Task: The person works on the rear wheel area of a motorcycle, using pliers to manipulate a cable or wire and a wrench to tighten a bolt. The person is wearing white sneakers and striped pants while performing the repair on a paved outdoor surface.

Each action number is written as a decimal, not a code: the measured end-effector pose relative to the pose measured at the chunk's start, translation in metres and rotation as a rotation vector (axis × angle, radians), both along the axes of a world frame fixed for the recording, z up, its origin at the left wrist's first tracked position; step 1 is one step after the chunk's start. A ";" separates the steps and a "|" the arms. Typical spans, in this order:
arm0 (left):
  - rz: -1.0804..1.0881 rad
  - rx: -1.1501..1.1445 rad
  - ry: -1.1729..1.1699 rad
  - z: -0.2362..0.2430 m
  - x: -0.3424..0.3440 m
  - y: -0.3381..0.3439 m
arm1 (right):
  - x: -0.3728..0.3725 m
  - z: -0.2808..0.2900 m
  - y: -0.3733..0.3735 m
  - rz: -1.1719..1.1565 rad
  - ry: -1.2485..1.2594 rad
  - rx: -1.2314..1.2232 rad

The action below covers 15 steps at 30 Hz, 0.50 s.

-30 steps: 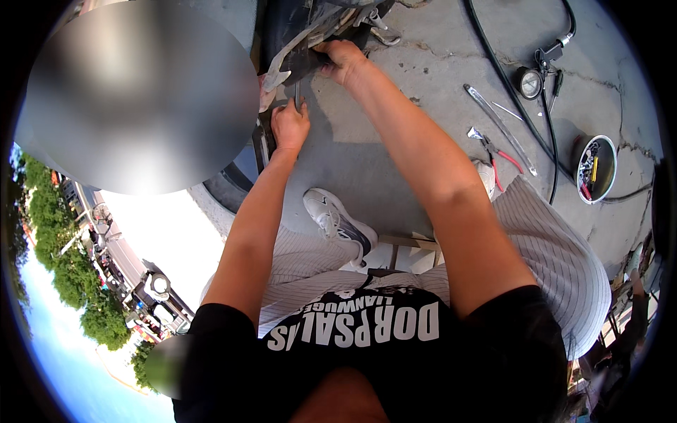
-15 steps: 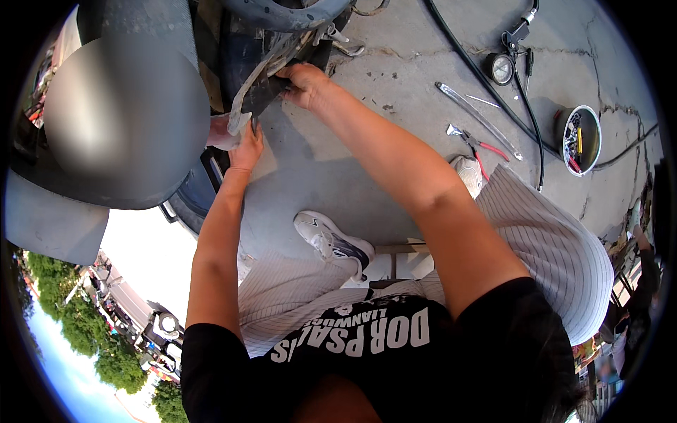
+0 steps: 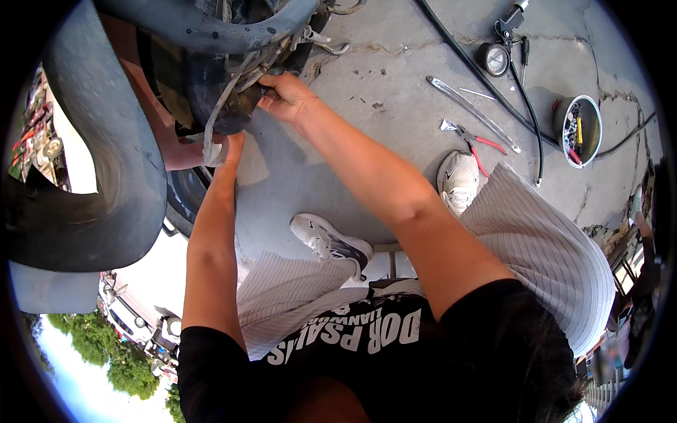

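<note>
Reaching forward, arms (image 3: 381, 166) extended, hands (image 3: 285, 99) at tire (image 3: 201, 83)

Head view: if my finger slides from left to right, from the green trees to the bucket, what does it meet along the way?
Green trees → left hand → right hand → red-handled pliers → bucket. Things that overlap these sideways are left out.

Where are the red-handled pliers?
In the head view, right of centre: the red-handled pliers lie on the concrete floor, between the long metal bar and the person's right shoe.
</note>
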<state>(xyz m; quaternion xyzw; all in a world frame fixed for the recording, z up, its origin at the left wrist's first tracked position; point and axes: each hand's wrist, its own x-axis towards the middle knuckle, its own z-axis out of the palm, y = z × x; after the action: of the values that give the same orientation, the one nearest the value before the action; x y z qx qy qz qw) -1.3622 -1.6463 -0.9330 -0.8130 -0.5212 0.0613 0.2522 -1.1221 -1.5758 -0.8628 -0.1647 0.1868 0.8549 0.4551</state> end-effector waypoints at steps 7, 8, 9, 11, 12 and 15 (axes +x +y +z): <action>0.043 -0.054 0.024 0.026 0.028 -0.008 | -0.003 0.003 -0.010 -0.093 0.166 0.075; 0.059 -0.064 -0.064 0.031 0.037 -0.004 | -0.006 0.005 -0.010 -0.107 0.182 0.072; 0.069 -0.094 -0.253 0.027 0.040 -0.001 | -0.009 0.008 -0.007 -0.122 0.198 0.069; 0.202 -0.138 -0.477 0.021 0.038 -0.010 | -0.013 0.014 -0.012 -0.109 0.288 0.057; 0.319 -0.150 -0.517 0.013 0.034 -0.022 | -0.008 0.014 -0.017 -0.086 0.355 0.054; 0.474 -0.233 -0.665 0.014 0.045 -0.022 | 0.020 0.018 -0.017 -0.077 0.357 0.079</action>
<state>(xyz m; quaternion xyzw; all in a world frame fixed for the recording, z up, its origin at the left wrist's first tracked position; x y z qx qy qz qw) -1.3172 -1.6688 -0.9194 -0.6693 -0.7362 -0.0894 -0.0443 -1.1016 -1.5930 -0.8445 0.0149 0.2372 0.8592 0.4531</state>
